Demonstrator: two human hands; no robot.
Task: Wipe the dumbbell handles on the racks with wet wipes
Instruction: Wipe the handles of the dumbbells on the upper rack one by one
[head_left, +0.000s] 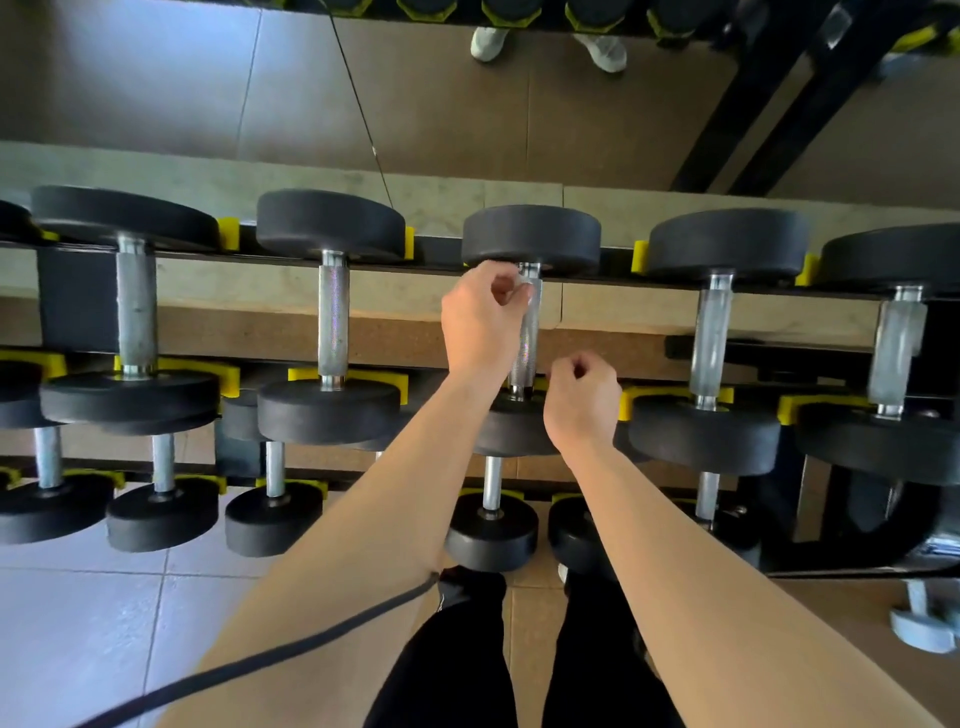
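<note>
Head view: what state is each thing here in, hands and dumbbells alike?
Left hand: fingers curled, pinching the top end of the middle handle.
Right hand: fingers curled beside that handle's lower end, nothing visible in it.
Middle dumbbell: lying on its rack.
Neighbouring dumbbells: racked, untouched.

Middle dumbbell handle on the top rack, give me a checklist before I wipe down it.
1. Left hand at the handle's far end: ok.
2. Wet wipe in either hand: cannot tell.
3. Right hand beside the near end, off the handle: ok.
4. Handle bare between the hands: ok.
5. Dumbbell lying on the rack: ok.
</note>
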